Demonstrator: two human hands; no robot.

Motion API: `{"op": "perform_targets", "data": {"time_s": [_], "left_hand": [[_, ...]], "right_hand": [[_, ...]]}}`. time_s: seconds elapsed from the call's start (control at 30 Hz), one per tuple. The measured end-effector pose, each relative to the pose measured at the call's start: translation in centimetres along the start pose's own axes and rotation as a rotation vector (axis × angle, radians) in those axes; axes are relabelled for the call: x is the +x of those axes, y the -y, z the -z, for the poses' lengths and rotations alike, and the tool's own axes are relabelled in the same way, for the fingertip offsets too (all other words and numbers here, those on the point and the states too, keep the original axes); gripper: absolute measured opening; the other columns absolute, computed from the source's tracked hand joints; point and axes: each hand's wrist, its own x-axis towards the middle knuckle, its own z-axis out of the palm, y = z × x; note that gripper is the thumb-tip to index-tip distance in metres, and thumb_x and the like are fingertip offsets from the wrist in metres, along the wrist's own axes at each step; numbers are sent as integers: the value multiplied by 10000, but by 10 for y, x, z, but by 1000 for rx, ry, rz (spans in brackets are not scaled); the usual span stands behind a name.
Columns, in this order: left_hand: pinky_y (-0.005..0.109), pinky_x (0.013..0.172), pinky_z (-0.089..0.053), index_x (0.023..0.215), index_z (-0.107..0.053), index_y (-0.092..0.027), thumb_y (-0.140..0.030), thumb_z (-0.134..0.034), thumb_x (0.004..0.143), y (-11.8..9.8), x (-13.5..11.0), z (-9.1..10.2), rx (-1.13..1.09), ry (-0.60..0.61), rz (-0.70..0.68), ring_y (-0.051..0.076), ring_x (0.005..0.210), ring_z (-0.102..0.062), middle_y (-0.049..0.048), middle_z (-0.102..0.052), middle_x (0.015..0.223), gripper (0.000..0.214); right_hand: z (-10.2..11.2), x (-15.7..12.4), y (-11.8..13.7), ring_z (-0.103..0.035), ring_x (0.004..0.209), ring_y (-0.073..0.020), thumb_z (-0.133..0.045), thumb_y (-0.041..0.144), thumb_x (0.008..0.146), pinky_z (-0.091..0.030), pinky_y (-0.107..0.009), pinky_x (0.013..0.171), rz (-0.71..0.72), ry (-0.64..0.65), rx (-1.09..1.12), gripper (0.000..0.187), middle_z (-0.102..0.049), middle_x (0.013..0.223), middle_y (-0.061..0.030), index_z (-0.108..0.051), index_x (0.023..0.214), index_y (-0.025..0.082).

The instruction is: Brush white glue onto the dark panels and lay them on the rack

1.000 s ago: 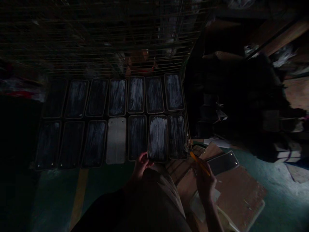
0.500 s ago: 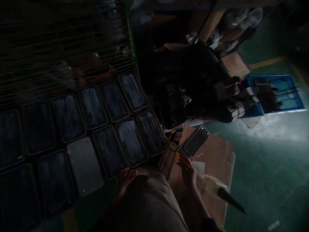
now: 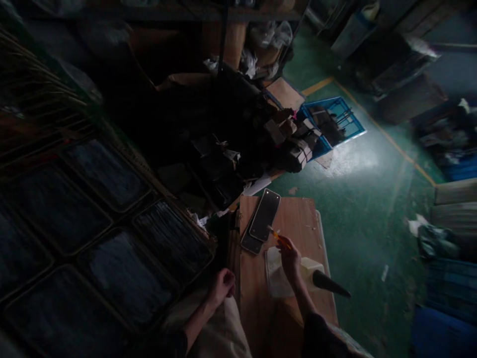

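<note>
My right hand (image 3: 290,256) is closed around a thin orange-handled tool (image 3: 282,240); its narrow tip is too dim to identify. That tip is by the lower end of a dark, round-cornered panel (image 3: 265,216), which lies overlapping a second panel (image 3: 252,244) on a wooden board (image 3: 298,214). Below the hand is a whitish plastic container (image 3: 274,278), partly hidden by my forearm, and a dark tapered piece (image 3: 331,283) sticks out to its right. My left hand (image 3: 223,284), fingers curled and seemingly empty, hovers over my lap beside the board's left edge.
Several dark panels with streaked surfaces (image 3: 126,273) lie in rows on a rack at left. Dark bundled pieces (image 3: 298,154) and a blue crate (image 3: 350,124) stand beyond the board. Green floor (image 3: 365,228) stretches to the right, with stacked goods (image 3: 454,219) at the far side.
My view has swung right, so the rack shifts left and the board comes to the middle. My left hand has moved from beside the rack towards the board. My right hand keeps the orange-handled tool.
</note>
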Motion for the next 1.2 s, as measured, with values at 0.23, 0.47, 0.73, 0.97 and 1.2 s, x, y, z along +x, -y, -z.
{"op": "perform_targets", "data": {"time_s": [0.23,0.47,0.73,0.97,1.2], "left_hand": [[180,442,-438,770,-515,-147,-185,-731,722,-17,96,-48,-2,-145,51,103,477,-579,-29,-582,610,224],[183,457,-474,948,-505,-129,-117,-608,837,-24,158,-84,75,-319,92,120,522,-623,11,-635,678,152],[208,416,-425,818,-494,-169,-231,-658,844,-18,190,-105,226,-454,55,144,469,-604,-3,-603,661,177],[202,483,-407,630,-532,-168,-177,-667,815,-20,192,-95,528,-371,-79,145,504,-608,-8,-573,538,230],[178,388,-435,719,-453,-178,-159,-538,899,-32,176,-88,277,-274,68,142,426,-621,-43,-555,532,200]], "right_hand": [[-14,106,-31,-661,794,-176,-422,401,947,-467,-261,637,140,-63,-230,331,-705,1006,-75,-661,1088,222],[-25,179,-53,-610,710,-130,-445,330,962,-348,-240,546,189,-50,-427,284,-678,1028,-34,-646,1152,265],[-36,168,-83,-573,665,-119,-428,276,970,-289,-229,522,205,48,-485,271,-662,1005,-31,-634,1144,252],[-25,111,-78,-628,707,-130,-408,300,983,-364,-229,553,163,130,-410,261,-676,992,-25,-623,1123,253],[-18,131,-79,-649,763,-127,-439,299,973,-383,-222,564,239,50,-441,273,-681,1071,-33,-629,1167,272]]}}
